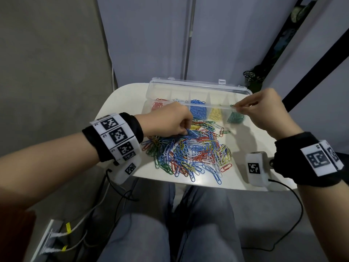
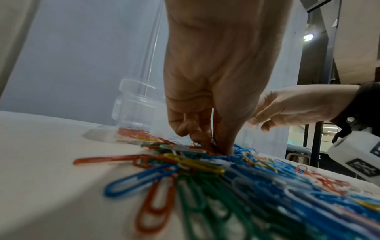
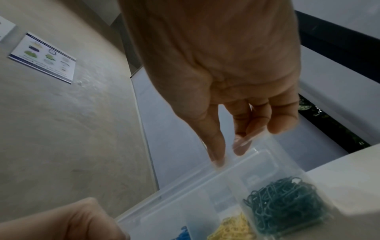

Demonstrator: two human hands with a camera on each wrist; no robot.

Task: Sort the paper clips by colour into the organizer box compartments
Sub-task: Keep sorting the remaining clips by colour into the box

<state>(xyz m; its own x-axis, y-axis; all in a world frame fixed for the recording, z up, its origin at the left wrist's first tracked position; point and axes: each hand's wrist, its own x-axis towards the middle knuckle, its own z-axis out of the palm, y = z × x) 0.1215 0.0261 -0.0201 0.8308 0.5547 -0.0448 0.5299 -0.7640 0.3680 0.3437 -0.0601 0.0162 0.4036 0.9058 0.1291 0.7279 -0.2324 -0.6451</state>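
A mixed pile of coloured paper clips (image 1: pixel 188 152) lies on the white table (image 1: pixel 120 103). Behind it stands the clear organizer box (image 1: pixel 198 86), lid up, holding red (image 1: pixel 157 105), blue (image 1: pixel 198 110), yellow (image 1: pixel 216 114) and green clips (image 1: pixel 236 118) in separate compartments. My left hand (image 1: pixel 186 131) digs into the pile's far edge and pinches a clip among blue ones (image 2: pixel 222 151). My right hand (image 1: pixel 236 106) hovers over the green compartment (image 3: pixel 287 206), thumb and forefinger pinching a green clip (image 1: pixel 232 105). The right wrist view is blurred and the clip does not show at the hand (image 3: pixel 228 155).
A white marker-tagged device (image 1: pixel 256 168) with a black cable sits on the table's front right, beside the pile. The table's front edge runs just above my knees. Grey partition walls close in behind the box.
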